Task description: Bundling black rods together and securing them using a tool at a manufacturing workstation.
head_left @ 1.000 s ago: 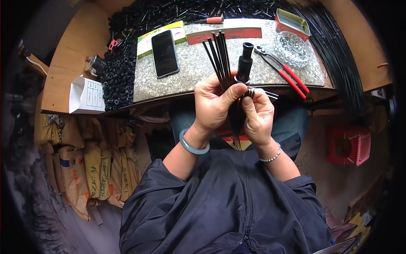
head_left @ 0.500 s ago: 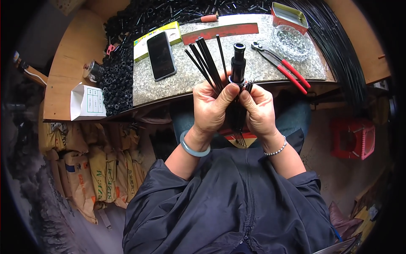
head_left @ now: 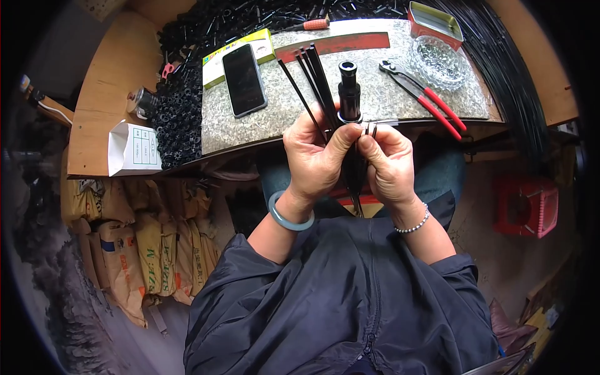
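Observation:
My left hand (head_left: 314, 159) is closed around several thin black rods (head_left: 324, 87) that fan upward. The same hand grips a stepped black plastic tube (head_left: 350, 94), upright with a round hole in its top and a pale ring near its base. More black rods hang below the tube between my palms. My right hand (head_left: 389, 159) pinches thin black rod ends between thumb and forefinger, right beside the ring. Whether those ends touch the ring is too small to tell. Both hands are just in front of the table's near edge.
A speckled board (head_left: 281, 119) bears a phone (head_left: 244, 81), a yellow box (head_left: 212, 67), a red strip (head_left: 337, 47), red-handled pliers (head_left: 431, 106) and a glass dish (head_left: 437, 62). Black tubular parts (head_left: 181, 119) heap at left; long rods (head_left: 500, 81) lie right. A red stool (head_left: 528, 206) stands below.
The rods in my left hand have shifted: one stood apart at the right, now one leans apart at the left. My right fingertips have drawn together beside the ring. The whole view has shifted slightly.

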`<act>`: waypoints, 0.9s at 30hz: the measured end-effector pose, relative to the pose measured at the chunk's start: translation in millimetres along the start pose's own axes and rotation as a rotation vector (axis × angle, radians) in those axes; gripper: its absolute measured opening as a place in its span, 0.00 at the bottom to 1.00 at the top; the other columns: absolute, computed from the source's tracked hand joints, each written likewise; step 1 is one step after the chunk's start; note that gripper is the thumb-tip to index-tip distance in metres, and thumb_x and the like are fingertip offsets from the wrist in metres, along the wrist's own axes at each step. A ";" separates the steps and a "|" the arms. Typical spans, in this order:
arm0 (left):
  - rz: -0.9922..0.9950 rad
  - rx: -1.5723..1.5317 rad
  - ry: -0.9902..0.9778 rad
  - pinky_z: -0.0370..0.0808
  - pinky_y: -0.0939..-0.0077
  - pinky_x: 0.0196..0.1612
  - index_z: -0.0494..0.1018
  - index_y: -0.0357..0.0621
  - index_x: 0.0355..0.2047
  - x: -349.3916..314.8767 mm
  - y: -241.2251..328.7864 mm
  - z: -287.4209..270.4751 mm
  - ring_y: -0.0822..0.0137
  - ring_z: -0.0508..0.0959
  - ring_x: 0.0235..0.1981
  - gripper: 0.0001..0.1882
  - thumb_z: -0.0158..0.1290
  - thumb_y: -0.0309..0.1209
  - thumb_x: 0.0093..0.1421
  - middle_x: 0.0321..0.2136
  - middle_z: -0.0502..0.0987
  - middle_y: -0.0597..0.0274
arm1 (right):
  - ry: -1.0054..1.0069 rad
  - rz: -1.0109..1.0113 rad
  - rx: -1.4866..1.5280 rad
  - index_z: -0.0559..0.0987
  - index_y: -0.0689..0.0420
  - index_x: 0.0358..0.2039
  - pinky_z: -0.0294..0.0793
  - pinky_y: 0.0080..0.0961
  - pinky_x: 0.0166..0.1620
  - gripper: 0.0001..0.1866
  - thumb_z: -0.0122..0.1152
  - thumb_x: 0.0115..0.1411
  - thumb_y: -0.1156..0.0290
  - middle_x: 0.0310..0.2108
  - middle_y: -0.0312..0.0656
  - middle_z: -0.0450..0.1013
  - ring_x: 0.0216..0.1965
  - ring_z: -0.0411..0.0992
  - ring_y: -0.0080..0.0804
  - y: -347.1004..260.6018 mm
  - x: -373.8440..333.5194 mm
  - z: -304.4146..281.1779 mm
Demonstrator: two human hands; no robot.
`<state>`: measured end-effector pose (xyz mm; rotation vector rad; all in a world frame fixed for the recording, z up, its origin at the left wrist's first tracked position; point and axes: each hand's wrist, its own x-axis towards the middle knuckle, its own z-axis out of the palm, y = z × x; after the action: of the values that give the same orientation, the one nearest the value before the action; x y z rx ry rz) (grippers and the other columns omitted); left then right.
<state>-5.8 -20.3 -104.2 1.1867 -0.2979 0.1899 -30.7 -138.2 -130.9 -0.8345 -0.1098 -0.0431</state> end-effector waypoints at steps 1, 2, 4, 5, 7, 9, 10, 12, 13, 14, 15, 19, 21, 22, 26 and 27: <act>-0.002 0.032 -0.038 0.72 0.81 0.38 0.73 0.33 0.42 -0.5 -1.2 -3.5 0.76 0.75 0.33 0.16 0.60 0.27 0.55 0.34 0.77 0.62 | 0.001 0.000 0.001 0.77 0.62 0.37 0.72 0.18 0.44 0.08 0.62 0.55 0.80 0.35 0.37 0.76 0.36 0.72 0.18 -0.9 1.0 -0.1; -0.005 0.064 -0.076 0.73 0.77 0.42 0.72 0.33 0.44 -1.1 -2.4 -6.9 0.71 0.77 0.36 0.17 0.60 0.27 0.55 0.38 0.77 0.57 | -0.021 0.018 0.011 0.77 0.62 0.37 0.71 0.17 0.43 0.08 0.62 0.55 0.80 0.35 0.37 0.76 0.36 0.72 0.18 -1.8 3.0 -0.3; -0.008 0.094 -0.116 0.74 0.72 0.46 0.72 0.33 0.45 -1.3 -3.3 -7.9 0.67 0.78 0.39 0.18 0.59 0.28 0.56 0.43 0.76 0.53 | -0.064 0.051 0.030 0.78 0.62 0.36 0.71 0.17 0.43 0.07 0.62 0.56 0.80 0.35 0.38 0.76 0.36 0.72 0.18 -3.5 6.3 -0.5; 0.003 0.082 -0.120 0.74 0.72 0.46 0.72 0.33 0.45 -2.3 -3.4 -6.8 0.67 0.78 0.39 0.18 0.59 0.29 0.56 0.43 0.76 0.53 | -0.062 0.050 0.029 0.78 0.62 0.36 0.71 0.17 0.43 0.07 0.62 0.56 0.80 0.35 0.38 0.76 0.36 0.72 0.18 -3.9 6.0 1.1; 0.024 0.057 -0.127 0.74 0.71 0.46 0.72 0.32 0.45 -4.6 -3.6 -4.2 0.66 0.78 0.39 0.18 0.58 0.30 0.57 0.43 0.76 0.52 | -0.018 -0.036 0.046 0.78 0.62 0.35 0.71 0.17 0.43 0.06 0.61 0.56 0.79 0.34 0.38 0.76 0.36 0.72 0.18 -3.1 4.4 7.4; 0.018 0.047 -0.103 0.74 0.71 0.46 0.72 0.32 0.44 -5.2 -1.4 -0.1 0.66 0.78 0.39 0.18 0.58 0.30 0.57 0.43 0.76 0.52 | 0.003 -0.076 0.059 0.78 0.62 0.35 0.71 0.17 0.43 0.05 0.61 0.56 0.79 0.34 0.38 0.76 0.36 0.72 0.18 -1.5 2.8 8.4; 0.012 0.035 -0.080 0.74 0.71 0.46 0.72 0.32 0.44 -5.2 -0.1 2.1 0.65 0.78 0.39 0.18 0.58 0.31 0.57 0.42 0.76 0.51 | -0.006 -0.075 0.063 0.78 0.62 0.35 0.71 0.17 0.43 0.06 0.61 0.56 0.79 0.35 0.38 0.76 0.36 0.72 0.18 0.5 1.7 6.6; 0.005 0.025 -0.056 0.74 0.71 0.47 0.72 0.32 0.44 -4.8 -0.4 2.2 0.65 0.78 0.39 0.18 0.58 0.32 0.57 0.42 0.76 0.51 | -0.024 -0.073 0.071 0.77 0.62 0.36 0.72 0.17 0.43 0.07 0.61 0.56 0.80 0.35 0.38 0.76 0.36 0.72 0.18 3.0 0.3 2.5; 0.015 0.031 -0.063 0.73 0.70 0.47 0.72 0.32 0.44 -5.3 -2.1 0.2 0.65 0.78 0.39 0.18 0.58 0.33 0.57 0.42 0.76 0.51 | -0.023 -0.073 0.071 0.77 0.62 0.36 0.72 0.17 0.43 0.07 0.61 0.56 0.80 0.35 0.38 0.76 0.36 0.72 0.18 2.0 1.0 0.8; 0.025 0.038 -0.070 0.73 0.70 0.47 0.72 0.32 0.44 -5.0 -2.8 -0.9 0.65 0.78 0.39 0.18 0.58 0.33 0.57 0.42 0.76 0.51 | -0.038 -0.018 0.063 0.77 0.62 0.36 0.72 0.17 0.43 0.07 0.62 0.56 0.80 0.36 0.38 0.76 0.36 0.72 0.19 0.3 3.0 -1.6; 0.034 0.044 -0.077 0.73 0.70 0.47 0.72 0.33 0.44 -4.8 -3.6 -1.8 0.65 0.78 0.39 0.19 0.57 0.34 0.58 0.42 0.76 0.51 | -0.053 0.037 0.056 0.77 0.62 0.36 0.72 0.18 0.44 0.07 0.62 0.55 0.80 0.36 0.38 0.76 0.37 0.72 0.19 -1.5 5.2 -3.4; 0.041 -0.023 -0.067 0.73 0.80 0.42 0.72 0.34 0.45 -2.6 -4.3 -1.3 0.75 0.76 0.36 0.17 0.58 0.30 0.58 0.34 0.79 0.60 | -0.036 0.084 0.091 0.77 0.62 0.36 0.72 0.18 0.44 0.07 0.62 0.55 0.80 0.37 0.39 0.76 0.37 0.72 0.20 -3.8 8.9 4.0; 0.021 -0.048 -0.056 0.73 0.79 0.42 0.72 0.34 0.45 -2.6 -3.4 0.0 0.74 0.76 0.36 0.17 0.58 0.30 0.58 0.35 0.79 0.59 | -0.022 0.080 0.113 0.77 0.62 0.36 0.72 0.18 0.44 0.07 0.62 0.55 0.80 0.37 0.39 0.76 0.37 0.72 0.20 -3.2 8.9 9.0; 0.002 -0.073 -0.045 0.73 0.78 0.42 0.72 0.34 0.45 -2.8 -3.0 0.5 0.73 0.77 0.36 0.18 0.58 0.31 0.58 0.35 0.79 0.58 | -0.010 0.029 0.109 0.77 0.62 0.35 0.72 0.18 0.44 0.07 0.62 0.55 0.80 0.37 0.39 0.76 0.37 0.72 0.20 -2.7 6.4 11.7; -0.022 -0.127 -0.080 0.73 0.78 0.43 0.72 0.34 0.46 -3.2 -7.1 -6.4 0.72 0.77 0.37 0.19 0.58 0.33 0.57 0.36 0.79 0.57 | -0.008 -0.078 0.086 0.77 0.62 0.36 0.72 0.19 0.45 0.07 0.62 0.55 0.80 0.37 0.39 0.76 0.38 0.72 0.20 2.5 3.3 7.8; -0.025 -0.140 -0.103 0.73 0.77 0.43 0.72 0.34 0.46 -3.2 -7.9 -8.0 0.72 0.77 0.37 0.19 0.58 0.34 0.57 0.37 0.79 0.56 | -0.024 -0.082 0.074 0.76 0.62 0.36 0.71 0.19 0.45 0.08 0.62 0.55 0.80 0.37 0.39 0.76 0.38 0.72 0.20 5.9 3.3 2.6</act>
<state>-5.4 -15.7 -114.9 1.0626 -0.3800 0.0843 -27.1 -132.3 -133.2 -0.7566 -0.1676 -0.1060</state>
